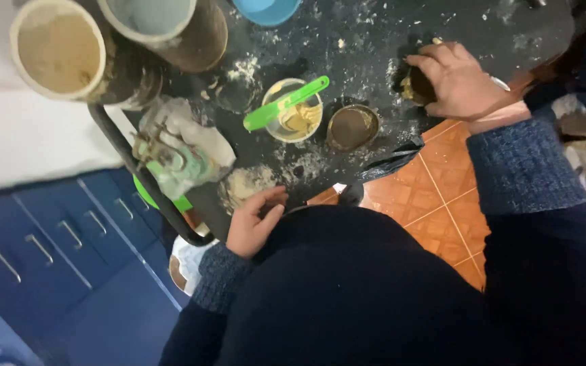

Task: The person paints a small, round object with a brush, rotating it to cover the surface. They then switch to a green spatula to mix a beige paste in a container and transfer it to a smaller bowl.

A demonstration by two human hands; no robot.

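Two hands busy: our right hand (pixel 459 81) clamps a small cup (pixel 415 87) right of the spatula (pixel 285 104), steadying it; left hand (pixel 256 220) rests loose on the bench (pixel 374 41) edge below.

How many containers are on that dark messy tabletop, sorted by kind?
Large cylindrical tubs: 2
Blue bowl, cut off at the edge: 1
Clear cup with green spatula: 1
Small brown cups: 2, one free, one under the right hand
Total: 6
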